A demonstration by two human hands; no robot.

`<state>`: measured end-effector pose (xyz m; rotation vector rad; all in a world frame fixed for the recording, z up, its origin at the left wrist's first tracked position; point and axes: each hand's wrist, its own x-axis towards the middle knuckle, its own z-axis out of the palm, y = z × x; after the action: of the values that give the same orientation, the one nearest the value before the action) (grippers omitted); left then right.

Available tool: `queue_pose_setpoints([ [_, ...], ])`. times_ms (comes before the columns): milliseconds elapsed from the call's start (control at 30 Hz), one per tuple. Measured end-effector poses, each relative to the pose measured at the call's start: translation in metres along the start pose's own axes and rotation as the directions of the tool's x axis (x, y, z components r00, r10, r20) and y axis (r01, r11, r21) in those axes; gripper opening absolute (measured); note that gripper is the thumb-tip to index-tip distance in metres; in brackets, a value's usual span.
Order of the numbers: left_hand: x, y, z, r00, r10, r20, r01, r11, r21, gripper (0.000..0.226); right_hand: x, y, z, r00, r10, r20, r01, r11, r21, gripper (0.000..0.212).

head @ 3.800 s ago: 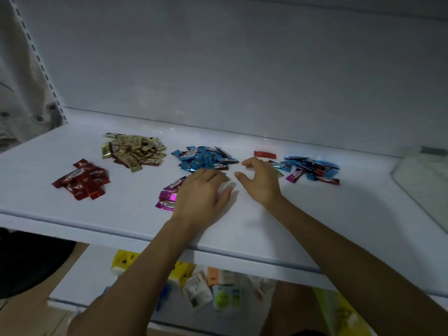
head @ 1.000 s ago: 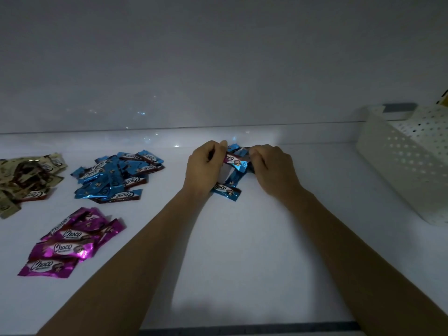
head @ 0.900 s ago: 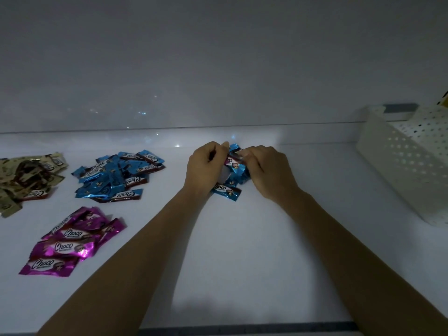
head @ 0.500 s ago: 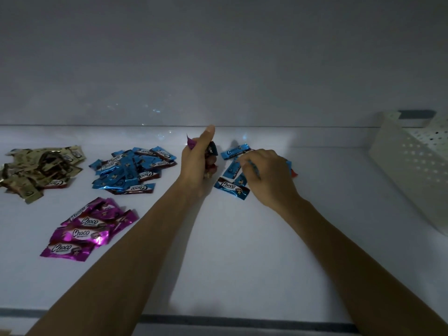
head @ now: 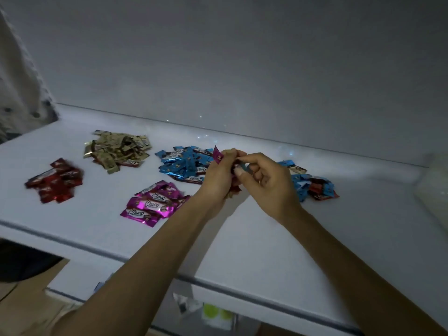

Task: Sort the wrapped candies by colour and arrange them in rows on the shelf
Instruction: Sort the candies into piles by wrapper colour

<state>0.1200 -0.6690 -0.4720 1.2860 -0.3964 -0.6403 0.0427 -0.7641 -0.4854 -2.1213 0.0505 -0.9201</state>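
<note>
Shelf (head: 242, 243): white, dim light. Both hands are held together above the middle of the shelf, nearer its back edge.

Left hand (head: 218, 177): fingers curled round a candy bunch (head: 233, 189). One magenta candy (head: 217, 154) sticks up out of the top of the fist. Wrapper ends show below the palm, colour unclear.

Right hand (head: 265, 181): thumb and forefinger pinch a small candy (head: 235, 163) at the left hand's fingertips, other fingers curled in. That candy is mostly hidden, so its colour cannot be told.

Heaps on the shelf, all loose:
- red pile (head: 54, 180), near the left edge
- gold pile (head: 116, 150), toward the back-left corner, behind and right of the red
- blue pile (head: 184, 163), near the back edge, its right side hidden by the left hand
- magenta pile (head: 155, 203), in front of the blue, toward the front edge, "Choco" legible
- mixed pile (head: 312, 186), right of the right hand, mostly blue with some red wrappers in it

Pale blurred container (head: 434, 192) at the right edge
</note>
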Motion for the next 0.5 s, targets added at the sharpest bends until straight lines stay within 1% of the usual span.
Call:
queue_pose_setpoints([
  [33,-0.006,0.004,-0.008,1.000,0.014,-0.010,-0.013,0.999,0.045,0.033,0.003,-0.008,0.008,0.999,0.043,-0.017,-0.042,0.998,0.056,0.008],
  [100,-0.017,0.011,-0.027,0.997,0.071,-0.042,-0.066,0.991,0.115,0.037,0.012,-0.024,0.025,0.983,0.180,-0.028,-0.172,0.969,0.177,0.014],
  [167,-0.027,0.018,-0.052,0.975,0.194,-0.109,-0.177,0.973,0.151,0.032,0.021,-0.039,0.040,0.950,0.314,0.006,-0.301,0.905,0.301,0.017],
  [233,-0.036,0.026,-0.078,0.939,0.301,-0.164,-0.281,0.951,0.131,0.028,0.027,-0.050,0.054,0.927,0.371,0.050,-0.360,0.846,0.394,0.019],
  [267,-0.042,0.031,-0.093,0.925,0.326,-0.195,-0.310,0.944,0.113,0.027,0.029,-0.056,0.063,0.920,0.386,0.072,-0.379,0.826,0.418,0.020],
  [400,-0.054,0.043,-0.141,0.906,0.293,-0.305,-0.303,0.953,0.015,0.033,0.031,-0.068,0.097,0.896,0.423,0.135,-0.436,0.781,0.446,0.021],
  [500,-0.064,0.041,-0.173,0.912,0.232,-0.337,-0.264,0.963,-0.054,0.040,0.032,-0.075,0.125,0.891,0.415,0.182,-0.453,0.795,0.404,0.020],
])
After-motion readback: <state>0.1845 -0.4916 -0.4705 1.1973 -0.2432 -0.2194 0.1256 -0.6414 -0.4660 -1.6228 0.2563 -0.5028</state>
